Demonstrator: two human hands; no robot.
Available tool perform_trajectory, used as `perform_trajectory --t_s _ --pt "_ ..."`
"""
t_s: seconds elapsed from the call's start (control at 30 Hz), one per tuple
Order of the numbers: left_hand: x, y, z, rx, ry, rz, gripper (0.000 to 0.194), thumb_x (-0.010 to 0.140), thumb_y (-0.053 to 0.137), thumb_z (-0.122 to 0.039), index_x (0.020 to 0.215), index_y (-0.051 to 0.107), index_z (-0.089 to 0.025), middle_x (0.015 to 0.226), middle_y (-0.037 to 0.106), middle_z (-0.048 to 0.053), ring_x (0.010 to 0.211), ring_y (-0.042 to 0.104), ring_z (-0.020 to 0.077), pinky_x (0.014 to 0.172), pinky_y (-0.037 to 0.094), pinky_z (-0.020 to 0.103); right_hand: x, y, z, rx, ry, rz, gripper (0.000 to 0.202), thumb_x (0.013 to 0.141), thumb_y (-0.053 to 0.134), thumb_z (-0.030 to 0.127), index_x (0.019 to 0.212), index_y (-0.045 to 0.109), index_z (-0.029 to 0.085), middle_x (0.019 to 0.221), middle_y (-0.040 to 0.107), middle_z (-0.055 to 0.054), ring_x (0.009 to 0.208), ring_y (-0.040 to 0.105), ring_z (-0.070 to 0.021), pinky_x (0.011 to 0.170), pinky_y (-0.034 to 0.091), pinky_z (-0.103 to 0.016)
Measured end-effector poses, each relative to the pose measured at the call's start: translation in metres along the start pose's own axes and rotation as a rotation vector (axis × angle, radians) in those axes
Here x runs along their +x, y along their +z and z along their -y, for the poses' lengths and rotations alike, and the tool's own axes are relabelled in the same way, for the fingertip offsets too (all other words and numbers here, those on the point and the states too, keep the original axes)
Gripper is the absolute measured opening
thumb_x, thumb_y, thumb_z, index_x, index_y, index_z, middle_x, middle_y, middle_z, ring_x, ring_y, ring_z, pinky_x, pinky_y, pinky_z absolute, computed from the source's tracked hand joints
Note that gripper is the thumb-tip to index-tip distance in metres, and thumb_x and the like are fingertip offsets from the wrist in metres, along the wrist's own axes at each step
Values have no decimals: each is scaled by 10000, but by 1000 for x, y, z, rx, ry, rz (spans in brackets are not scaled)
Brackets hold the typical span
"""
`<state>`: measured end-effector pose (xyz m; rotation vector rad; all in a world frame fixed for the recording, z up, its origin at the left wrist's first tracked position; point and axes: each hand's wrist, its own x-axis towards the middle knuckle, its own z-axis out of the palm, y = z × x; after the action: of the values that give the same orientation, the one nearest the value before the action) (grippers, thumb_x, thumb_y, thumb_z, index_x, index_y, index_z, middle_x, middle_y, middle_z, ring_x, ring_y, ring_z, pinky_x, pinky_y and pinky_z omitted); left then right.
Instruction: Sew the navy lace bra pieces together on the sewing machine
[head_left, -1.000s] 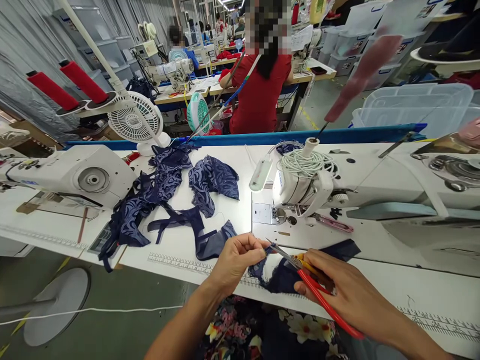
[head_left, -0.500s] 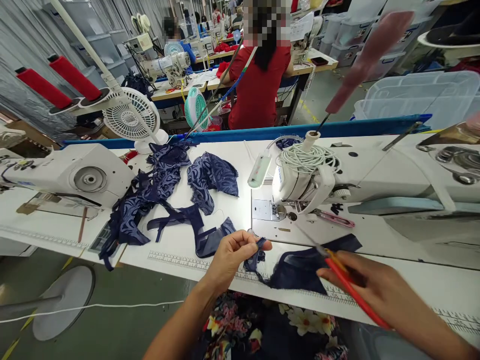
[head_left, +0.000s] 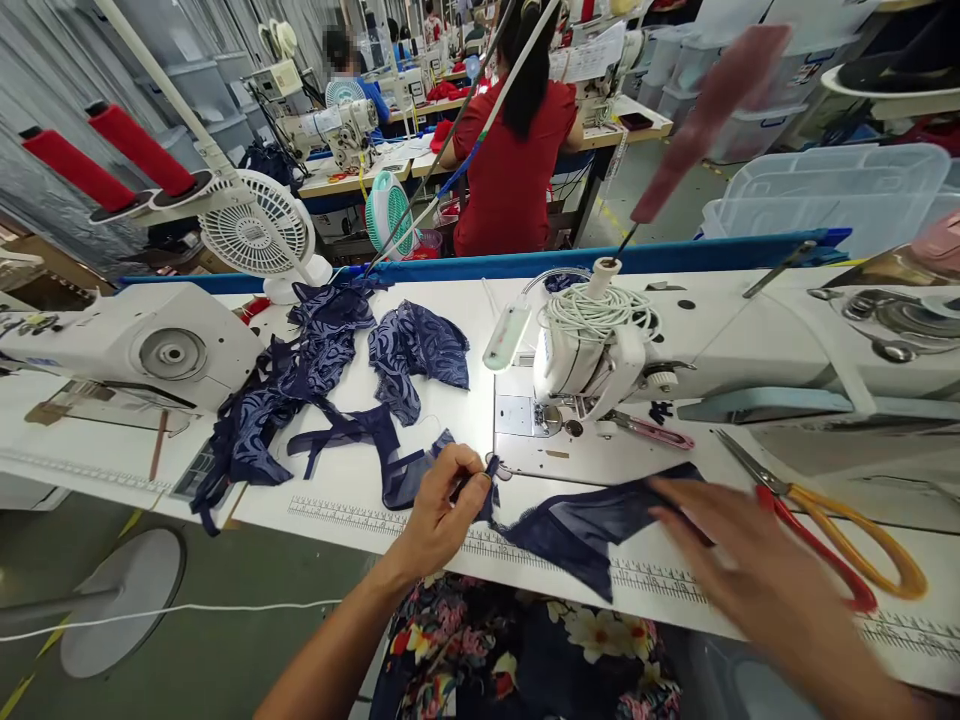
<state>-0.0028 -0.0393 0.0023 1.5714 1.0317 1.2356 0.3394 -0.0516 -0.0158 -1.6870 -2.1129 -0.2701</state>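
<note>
My left hand (head_left: 448, 497) pinches the narrow end of a dark navy sheer fabric piece (head_left: 577, 530) above the table's front edge. The wider part of that piece stretches right across the printed ruler. My right hand (head_left: 757, 560), blurred by motion, reaches over the fabric's right end with fingers stretched out. Whether its fingertips touch the cloth I cannot tell. Scissors (head_left: 784, 490) with one red and one orange handle lie on the table just beyond my right hand. Left of my left hand lies another navy sheer piece (head_left: 390, 460) with straps.
A white sewing machine (head_left: 585, 350) stands ahead, with a pink-handled thread snipper (head_left: 652, 430) on its bed. Patterned navy pieces (head_left: 420, 350) and a longer navy heap (head_left: 300, 390) lie left. Another machine (head_left: 165, 345) and a white fan (head_left: 259, 225) stand farther left. A person in red (head_left: 510, 170) sits beyond.
The scissors have left my right hand and lie on the table at right. My right hand has come to the fabric's right end. My left hand has shifted slightly left with the cloth.
</note>
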Motion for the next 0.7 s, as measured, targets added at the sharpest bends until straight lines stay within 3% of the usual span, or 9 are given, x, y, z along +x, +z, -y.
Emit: perform_trajectory --t_s 0.1,0.17,0.23,0.3,0.4,0.5,0.6,0.7 --pt "16 -1 -12 162 9 93 162 1000 412 -310 878 447 -211 762 412 -23 649 404 104 621 359 241 6 16 66 336 -392 147 313 965 454 307 1239 603 273 1173 661 -76 1045 634 -199 849 529 -312" --pt "30 -12 -20 377 65 189 153 995 421 -318 904 473 -207 760 457 -21 660 429 105 643 365 242 6 28 79 426 -462 145 294 949 436 180 1131 651 267 1062 689 -62 938 650 -184 794 537 -319" --pt "39 -28 -23 661 140 279 163 985 440 -351 1012 499 -201 799 522 -9 671 473 113 631 366 243 0 36 61 439 -439 99 343 915 423 105 1095 666 268 1003 695 -58 879 648 -186 772 538 -338" --pt "41 -43 -17 946 175 331 240 990 415 -367 1134 493 -190 858 572 12 638 499 118 565 349 239 -8 37 24 383 -414 18 363 889 454 105 1118 668 289 1001 698 -58 885 648 -206 790 536 -365" --pt "29 -50 2 1217 204 349 257 994 387 -292 1189 507 -177 925 609 48 657 559 144 534 390 240 -17 24 -24 281 -400 24 326 880 498 129 1077 686 309 977 705 -55 864 651 -223 796 511 -397" --pt "13 -35 19 1237 335 266 265 954 448 -181 1202 538 -170 1101 622 113 983 616 235 804 517 357 -16 1 -32 252 -350 34 235 910 530 230 1075 681 299 992 698 -62 899 650 -245 832 488 -422" --pt "2 -6 24 1103 467 239 337 944 463 -131 1276 519 -151 1258 603 139 1220 534 258 1047 434 441 -9 -12 0 301 -232 -18 237 904 579 265 1129 652 272 1056 672 -75 960 643 -244 883 485 -405" --pt "-4 25 25 1000 518 376 421 979 478 -289 1354 466 -97 1347 577 160 1326 470 260 1146 337 465 -2 -3 42 407 -233 -7 309 902 574 194 1202 621 255 1122 657 -78 1017 633 -212 897 499 -351"
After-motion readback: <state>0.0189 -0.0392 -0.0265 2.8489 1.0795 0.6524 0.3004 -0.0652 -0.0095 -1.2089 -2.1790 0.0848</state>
